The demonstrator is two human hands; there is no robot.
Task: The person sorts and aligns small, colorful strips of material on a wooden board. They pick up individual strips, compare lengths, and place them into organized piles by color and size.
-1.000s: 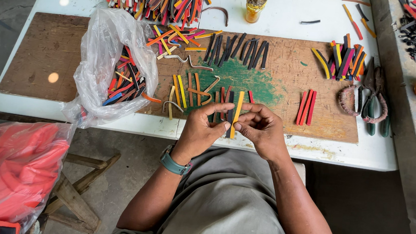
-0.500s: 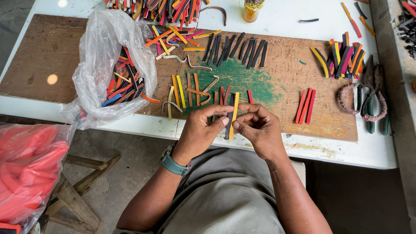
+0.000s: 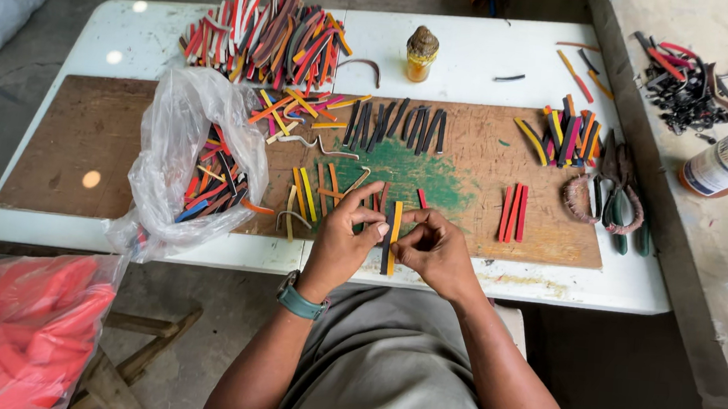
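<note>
Two strips (image 3: 390,237), one orange and one dark, stand upright in the middle of the frame, near the table's (image 3: 497,59) front edge. The left hand (image 3: 344,242) and right hand (image 3: 434,249) both pinch them between fingertips. A clear bag (image 3: 174,138) of strips sits to the left. Pliers (image 3: 619,203) lie to the right.

left hand (image 3: 346,238): pinches the dark and orange strips (image 3: 390,237), fingers closed on them
right hand (image 3: 432,246): grips the same strips from the other side
counter (image 3: 496,63): white, carrying a wooden board (image 3: 84,135)
clear bag (image 3: 181,160): on the board, holding coloured strips
</note>
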